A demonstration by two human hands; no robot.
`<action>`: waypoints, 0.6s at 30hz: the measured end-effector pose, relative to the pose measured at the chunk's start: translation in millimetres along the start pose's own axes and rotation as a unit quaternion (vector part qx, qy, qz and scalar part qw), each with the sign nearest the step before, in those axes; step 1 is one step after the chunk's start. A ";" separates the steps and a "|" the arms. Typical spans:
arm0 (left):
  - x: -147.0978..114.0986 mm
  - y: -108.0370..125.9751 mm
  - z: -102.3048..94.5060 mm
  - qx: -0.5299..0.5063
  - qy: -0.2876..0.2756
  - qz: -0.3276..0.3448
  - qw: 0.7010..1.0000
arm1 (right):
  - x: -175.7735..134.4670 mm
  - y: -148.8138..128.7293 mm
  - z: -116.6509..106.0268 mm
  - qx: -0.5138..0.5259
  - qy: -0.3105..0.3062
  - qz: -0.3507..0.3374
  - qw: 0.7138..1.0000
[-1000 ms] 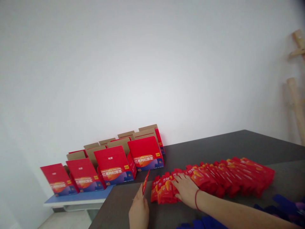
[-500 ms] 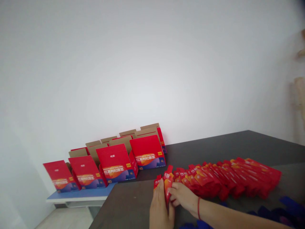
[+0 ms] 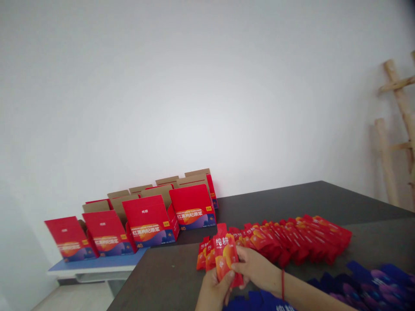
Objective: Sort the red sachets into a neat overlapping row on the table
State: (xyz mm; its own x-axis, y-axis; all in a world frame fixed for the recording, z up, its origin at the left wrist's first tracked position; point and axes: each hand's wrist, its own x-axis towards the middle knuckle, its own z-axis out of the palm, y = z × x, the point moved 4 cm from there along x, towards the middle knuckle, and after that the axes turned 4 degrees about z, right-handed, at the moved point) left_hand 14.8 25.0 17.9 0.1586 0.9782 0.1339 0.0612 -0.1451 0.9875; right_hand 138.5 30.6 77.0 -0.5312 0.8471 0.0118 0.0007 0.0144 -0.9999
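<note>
Both my hands hold one red pouch (image 3: pixel 225 252) upright above the near edge of the dark table (image 3: pixel 292 203). My left hand (image 3: pixel 214 291) grips its lower left side, thumb on the front. My right hand (image 3: pixel 256 270), a red string at the wrist, pinches its right edge. Just behind the held pouch lies a long overlapping row of red pouches (image 3: pixel 292 242) running to the right across the table. A second row of dark blue pouches (image 3: pixel 366 285) lies nearer to me at the lower right.
Several open red cartons (image 3: pixel 149 222) with brown flaps stand in a line at the table's far left corner and on a lower blue-topped side table (image 3: pixel 97 265). A wooden ladder-like rack (image 3: pixel 397 134) leans on the white wall at right.
My left hand carried a single pouch from the left to the row's end, my right hand left the row and joined it, and both now hold one pouch lifted towards me.
</note>
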 end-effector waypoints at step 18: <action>30.6 65.4 39.5 -0.024 -0.005 0.044 0.999 | -25.5 -25.1 -36.8 -0.034 0.059 0.044 0.997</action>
State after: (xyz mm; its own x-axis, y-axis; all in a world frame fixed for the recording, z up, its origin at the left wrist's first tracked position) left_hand 62.6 39.5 83.4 0.1718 0.9603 0.2196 -0.0012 -0.2227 0.9749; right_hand 183.2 28.1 102.1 -0.4230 0.9034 -0.0705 0.1030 -0.0294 -0.9942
